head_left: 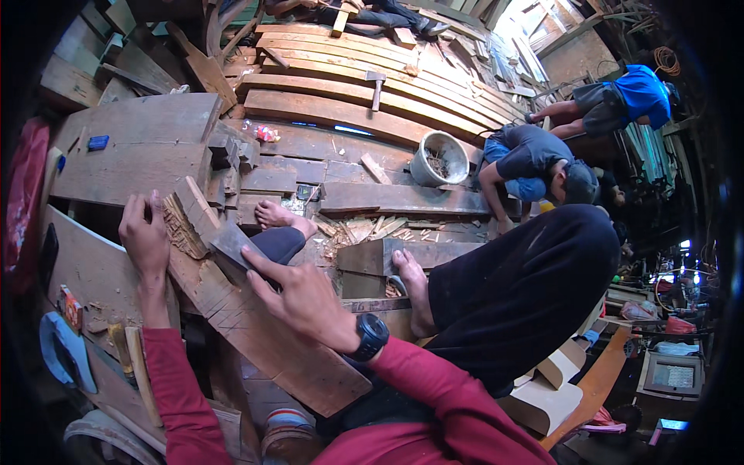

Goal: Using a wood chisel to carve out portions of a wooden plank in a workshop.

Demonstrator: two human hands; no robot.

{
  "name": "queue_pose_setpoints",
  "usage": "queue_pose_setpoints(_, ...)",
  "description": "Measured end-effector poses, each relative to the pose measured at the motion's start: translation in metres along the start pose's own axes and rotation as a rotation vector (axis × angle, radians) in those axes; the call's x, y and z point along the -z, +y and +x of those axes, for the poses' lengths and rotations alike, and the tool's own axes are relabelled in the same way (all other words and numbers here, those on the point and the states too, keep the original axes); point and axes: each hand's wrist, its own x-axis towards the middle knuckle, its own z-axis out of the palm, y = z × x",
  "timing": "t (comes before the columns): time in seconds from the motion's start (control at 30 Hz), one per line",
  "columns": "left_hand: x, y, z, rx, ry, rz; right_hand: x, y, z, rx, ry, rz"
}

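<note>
A thick wooden beam (263, 333) slants across in front of me, its far end hewn rough and notched, with a splintered face. Against that end lies a greyish flat-sided piece (232, 242), its exact kind unclear. My right hand (306, 301) grips this piece's near end, with two fingers reaching along it. My left hand (146, 236) is at the left of the rough end with its fingers bent inward. What those fingers close on is hidden. A watch is on my right wrist.
Planks (310, 108) lie at the back, with a hand axe (377, 90) on them. A bucket (439, 159) stands nearer, beside a crouching person (535, 163); another person in blue (639, 97) bends farther right. A saw's pale blue handle (66, 353) and a brush (120, 345) lie left.
</note>
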Motion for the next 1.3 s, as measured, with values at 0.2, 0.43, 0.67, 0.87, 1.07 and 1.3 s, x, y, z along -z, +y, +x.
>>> queue_pose_setpoints(0.2, -0.004, 0.011, 0.003, -0.003, 0.009, -0.028, -0.011, 0.015, 0.014, 0.06, 0.112, 0.084)
queue_pose_setpoints(0.43, 0.005, 0.005, 0.003, 0.005, -0.002, -0.006, -0.005, 0.008, -0.006, -0.017, 0.06, 0.107)
queue_pose_setpoints(0.67, -0.002, 0.0, 0.001, -0.006, -0.005, -0.031, -0.001, -0.002, 0.001, -0.036, 0.035, 0.067)
queue_pose_setpoints(0.87, 0.0, 0.009, 0.004, 0.005, 0.016, -0.017, -0.015, 0.01, 0.011, 0.033, 0.137, 0.087)
queue_pose_setpoints(1.07, -0.003, 0.001, 0.001, 0.007, -0.005, -0.037, -0.009, 0.005, -0.009, 0.01, 0.055, 0.038)
queue_pose_setpoints(1.3, -0.004, 0.006, 0.001, 0.011, -0.019, -0.043, -0.009, 0.001, 0.011, 0.013, 0.073, 0.067)
